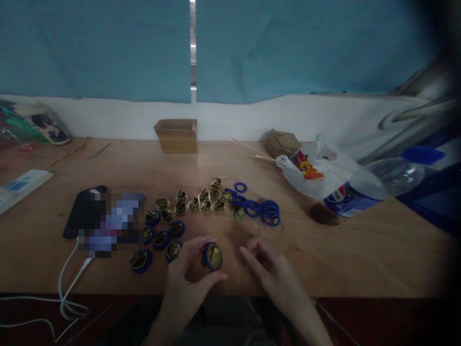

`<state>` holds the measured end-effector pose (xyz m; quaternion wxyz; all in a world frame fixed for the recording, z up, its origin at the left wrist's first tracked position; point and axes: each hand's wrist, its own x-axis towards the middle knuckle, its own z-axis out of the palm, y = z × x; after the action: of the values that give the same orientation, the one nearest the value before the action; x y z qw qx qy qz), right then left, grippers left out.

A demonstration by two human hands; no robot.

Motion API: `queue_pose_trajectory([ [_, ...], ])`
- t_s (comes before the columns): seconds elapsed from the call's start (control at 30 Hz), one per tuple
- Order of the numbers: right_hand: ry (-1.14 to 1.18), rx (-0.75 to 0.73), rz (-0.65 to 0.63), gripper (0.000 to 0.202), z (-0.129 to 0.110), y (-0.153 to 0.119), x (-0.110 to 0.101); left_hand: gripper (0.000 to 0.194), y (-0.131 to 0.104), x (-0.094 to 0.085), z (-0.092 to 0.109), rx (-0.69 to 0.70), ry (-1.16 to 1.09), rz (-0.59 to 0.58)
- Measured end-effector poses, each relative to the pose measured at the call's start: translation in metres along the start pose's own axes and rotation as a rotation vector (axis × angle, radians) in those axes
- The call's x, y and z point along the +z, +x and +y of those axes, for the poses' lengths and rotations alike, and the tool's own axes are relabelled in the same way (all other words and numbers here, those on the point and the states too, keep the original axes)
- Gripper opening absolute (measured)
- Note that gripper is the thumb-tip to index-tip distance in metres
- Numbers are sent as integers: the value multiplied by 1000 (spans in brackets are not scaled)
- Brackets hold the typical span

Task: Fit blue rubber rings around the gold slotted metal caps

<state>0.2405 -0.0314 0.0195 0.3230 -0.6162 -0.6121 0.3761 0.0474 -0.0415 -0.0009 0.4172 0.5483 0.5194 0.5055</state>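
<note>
My left hand (192,276) holds a round gold piece with a blue ring (213,255) between thumb and fingers, over the table's near part. To its right, my right hand (268,266) is closed, its thumb and fingertips pressed together; what they hold, if anything, is hidden. Beyond my hands lie several gold round pieces (205,206) without blue rings. Nearer the left hand are several gold pieces with blue rings around them (161,239). Loose blue rings (271,213) lie in a group to the right of the gold pieces, some overlapping.
Two phones (86,211) with white cables lie at left, one blurred out, near a white power strip (27,187). A cardboard box (178,137) stands at the back. At right are a plastic bag (324,168), sticks and a tilted bottle (363,187).
</note>
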Motion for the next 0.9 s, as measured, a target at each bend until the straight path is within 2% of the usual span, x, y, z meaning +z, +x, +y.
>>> queue_pose_trajectory([
  [0.1, 326, -61, -165, 25, -11, -6, 4, 59, 0, -4, 8, 0, -10, -9],
  [0.23, 717, -91, -395, 24, -12, -6, 13, 55, 1, -8, 15, -12, -13, -61],
  [0.3, 843, -97, -441, 25, -10, -3, 18, 53, 1, -10, 18, -12, 12, -95],
  [0.47, 1065, -75, -458, 20, -7, 3, 25, 52, -1, -13, 21, 24, -15, -128],
  [0.57, 1144, -78, -474, 12, -7, 3, 27, 53, -2, -13, 21, 21, -44, -123],
  [0.67, 1169, -75, -484, 13, -10, 1, 26, 54, -3, -13, 21, 16, -82, -125],
  [0.8, 1064, -74, -446, 19, -12, 0, 21, 55, -2, -13, 22, 28, -116, -138],
  [0.9, 973, -63, -498, 24, -11, 2, 18, 55, -1, -14, 23, 18, -100, -134],
])
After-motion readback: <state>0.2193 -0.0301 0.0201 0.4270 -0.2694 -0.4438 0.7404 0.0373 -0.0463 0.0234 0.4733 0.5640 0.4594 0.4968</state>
